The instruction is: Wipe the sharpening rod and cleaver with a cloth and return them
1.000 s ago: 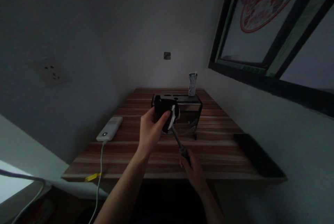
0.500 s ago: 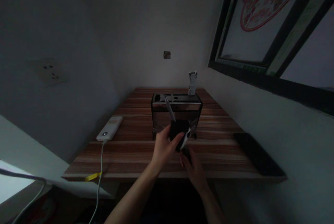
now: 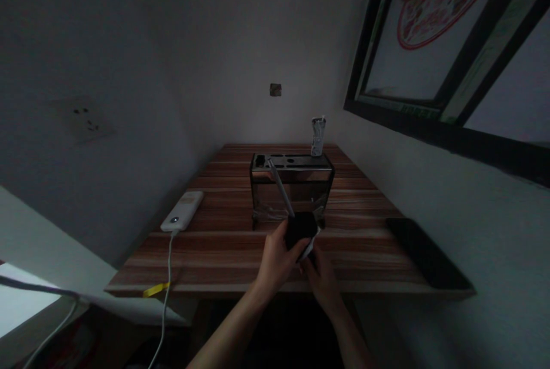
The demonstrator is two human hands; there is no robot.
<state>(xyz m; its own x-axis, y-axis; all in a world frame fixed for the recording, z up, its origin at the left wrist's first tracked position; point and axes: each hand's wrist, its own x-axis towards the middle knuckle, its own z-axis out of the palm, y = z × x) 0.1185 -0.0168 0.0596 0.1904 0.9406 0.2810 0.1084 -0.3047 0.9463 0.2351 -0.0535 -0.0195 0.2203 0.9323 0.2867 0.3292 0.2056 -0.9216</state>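
Observation:
My left hand (image 3: 275, 257) is closed round a small black blocky object (image 3: 299, 226), thumb across its near face. A slim grey rod (image 3: 281, 188), pen-like, slants up and left from behind that object, in front of a dark rack (image 3: 292, 177). Along the object's lower right edge shows a strip of white material (image 3: 308, 250). Just below, my right hand (image 3: 322, 280) has its fingers curled in against the underside. Whatever these fingers grip is hidden in the dim light. Both hands are above the near part of the wood-grain table (image 3: 223, 243).
A crumpled silver-white packet (image 3: 317, 138) stands upright at the rack's right end. On the left lies a white power bank (image 3: 184, 209) with a cable (image 3: 167, 283) running over the table's edge, near yellow tape (image 3: 155, 290). A flat black slab (image 3: 425, 251) lies on the right.
Both hands have shifted slightly right, and the black object has come down nearer to me with its rod. The dark piece seen at my right fingers before is now out of sight.

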